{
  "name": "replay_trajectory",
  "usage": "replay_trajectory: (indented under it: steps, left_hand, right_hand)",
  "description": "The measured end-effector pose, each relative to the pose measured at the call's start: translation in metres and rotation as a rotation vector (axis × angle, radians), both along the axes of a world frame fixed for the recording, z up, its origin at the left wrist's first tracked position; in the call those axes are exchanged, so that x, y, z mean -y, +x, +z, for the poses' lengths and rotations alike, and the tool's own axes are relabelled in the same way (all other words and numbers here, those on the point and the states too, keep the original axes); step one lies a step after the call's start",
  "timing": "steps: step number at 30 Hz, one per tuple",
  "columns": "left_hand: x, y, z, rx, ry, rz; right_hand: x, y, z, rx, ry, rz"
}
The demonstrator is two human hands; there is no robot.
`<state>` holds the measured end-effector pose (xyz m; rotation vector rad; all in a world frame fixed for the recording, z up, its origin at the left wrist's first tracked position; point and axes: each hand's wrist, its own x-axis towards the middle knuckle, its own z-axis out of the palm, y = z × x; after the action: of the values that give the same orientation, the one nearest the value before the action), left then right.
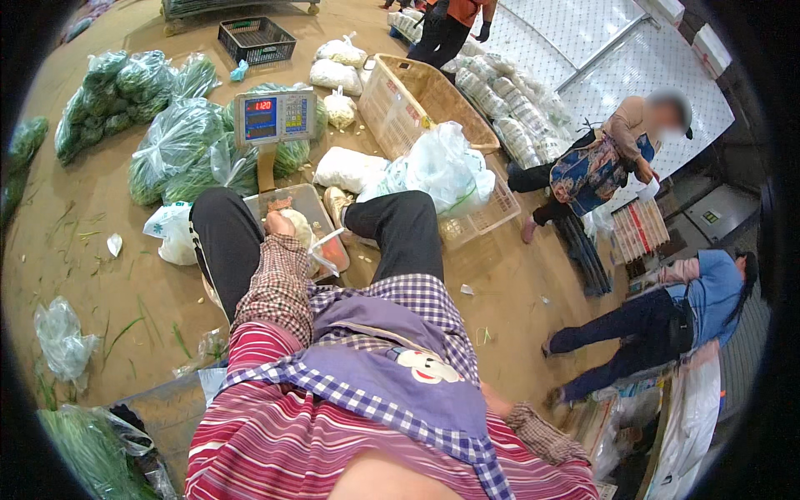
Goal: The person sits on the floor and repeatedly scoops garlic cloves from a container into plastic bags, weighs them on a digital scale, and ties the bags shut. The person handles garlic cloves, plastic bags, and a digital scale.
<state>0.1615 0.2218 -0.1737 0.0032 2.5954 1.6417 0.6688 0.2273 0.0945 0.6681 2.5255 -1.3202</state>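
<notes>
My left hand (277, 223) grips the top of a white bag (296, 223), apparently of pale cloves, on a metal scale pan (332, 258) between my knees. A white strip (327, 237) lies across the bag's right side. The scale's display (275, 118) stands on a post just beyond the pan. My right hand (498, 402) is low at my right hip, beside the checked apron, its fingers mostly hidden. A translucent bag (433, 171) and a white sack (346, 167) sit beyond my right knee.
Bagged greens (162, 154) lie left and ahead, near a black crate (257, 40). A large plastic crate (396, 92) and stacked packs (517, 125) stand ahead right. Three other people work nearby: one at the top, one bending (600, 167), one in blue (700, 292) at right.
</notes>
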Motion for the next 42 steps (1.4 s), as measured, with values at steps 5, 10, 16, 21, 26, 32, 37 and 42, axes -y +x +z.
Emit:
replay_trajectory:
  steps: [5,10,16,21,26,32,37,42]
  left_hand:
    - [0.003,0.014,0.046,0.080,-0.134,-0.035]
    - [0.007,0.010,0.038,0.062,-0.087,-0.005]
    - [0.010,0.014,0.040,0.134,-0.037,-0.022]
    - [0.019,0.016,0.048,0.094,-0.048,-0.050]
    - [0.025,0.021,0.056,-0.006,-0.033,-0.084]
    - [0.016,0.011,0.041,0.082,-0.019,-0.029]
    - [0.011,0.022,0.055,0.117,-0.119,-0.092]
    - [0.011,0.016,0.055,0.162,-0.106,-0.086]
  right_hand:
    - [-0.014,-0.005,-0.017,0.024,0.220,0.075]
    - [-0.030,-0.018,-0.039,-0.027,0.386,-0.018]
    - [-0.023,-0.016,-0.032,-0.040,0.329,-0.119]
    - [-0.038,-0.033,-0.006,0.015,0.142,-0.042]
    - [-0.062,-0.065,-0.006,0.024,0.230,0.066]
    - [-0.090,-0.109,-0.017,0.040,0.346,0.095]
    - [-0.093,-0.111,0.008,0.293,0.004,0.039]
    - [-0.099,-0.113,0.027,0.581,-0.316,-0.094]
